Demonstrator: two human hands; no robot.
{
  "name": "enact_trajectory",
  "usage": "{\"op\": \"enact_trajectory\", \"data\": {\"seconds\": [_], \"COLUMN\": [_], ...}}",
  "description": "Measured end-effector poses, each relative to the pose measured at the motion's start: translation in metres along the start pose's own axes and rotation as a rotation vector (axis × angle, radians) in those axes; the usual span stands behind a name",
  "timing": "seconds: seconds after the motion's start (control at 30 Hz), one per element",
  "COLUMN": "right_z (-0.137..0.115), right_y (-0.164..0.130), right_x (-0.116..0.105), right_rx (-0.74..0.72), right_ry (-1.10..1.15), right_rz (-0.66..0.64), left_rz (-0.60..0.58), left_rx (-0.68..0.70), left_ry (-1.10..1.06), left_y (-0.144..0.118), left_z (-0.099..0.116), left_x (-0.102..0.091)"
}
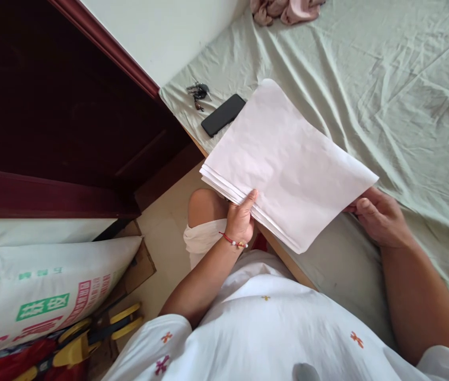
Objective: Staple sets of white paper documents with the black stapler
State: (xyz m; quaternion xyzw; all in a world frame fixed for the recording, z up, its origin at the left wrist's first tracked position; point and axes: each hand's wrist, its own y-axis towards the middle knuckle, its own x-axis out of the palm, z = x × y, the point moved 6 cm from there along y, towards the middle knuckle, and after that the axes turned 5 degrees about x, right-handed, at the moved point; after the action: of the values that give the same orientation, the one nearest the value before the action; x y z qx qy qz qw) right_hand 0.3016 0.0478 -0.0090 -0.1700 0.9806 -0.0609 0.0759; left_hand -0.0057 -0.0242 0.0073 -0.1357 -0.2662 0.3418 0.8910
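Observation:
A stack of white paper sheets (284,164) is held above the edge of a bed covered by a pale green sheet (387,90). My left hand (241,219) grips the stack's near left edge, thumb on top; a red bead bracelet is on that wrist. At the stack's right corner, my right hand (379,214) pinches the paper from below. The sheets lie flat and slightly fanned at the left edge.
A black phone (223,115) and a bunch of keys (198,92) lie on the bed's corner. Pink cloth (284,10) sits at the far edge. A dark red wooden cabinet (50,106) stands left; a printed white sack (45,286) and yellow-handled tools (89,338) are on the floor.

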Motion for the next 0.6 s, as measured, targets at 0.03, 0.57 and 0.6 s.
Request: {"op": "enact_trajectory", "data": {"seconds": [0.03,0.57,0.6], "right_z": [-0.003,-0.027,-0.031], "right_y": [0.000,-0.014,-0.015], "right_x": [0.002,-0.001,-0.004], "right_rx": [0.003,-0.117,-0.140], "right_ry": [0.020,0.192,0.190], "right_rz": [-0.028,0.291,0.305], "left_rz": [-0.005,-0.306,-0.331], "left_rx": [0.017,0.177,0.226], "left_ry": [-0.009,0.052,0.094], "left_y": [-0.001,0.022,0.032], "left_z": [0.000,0.037,0.047], "left_x": [0.003,0.011,0.007]}}
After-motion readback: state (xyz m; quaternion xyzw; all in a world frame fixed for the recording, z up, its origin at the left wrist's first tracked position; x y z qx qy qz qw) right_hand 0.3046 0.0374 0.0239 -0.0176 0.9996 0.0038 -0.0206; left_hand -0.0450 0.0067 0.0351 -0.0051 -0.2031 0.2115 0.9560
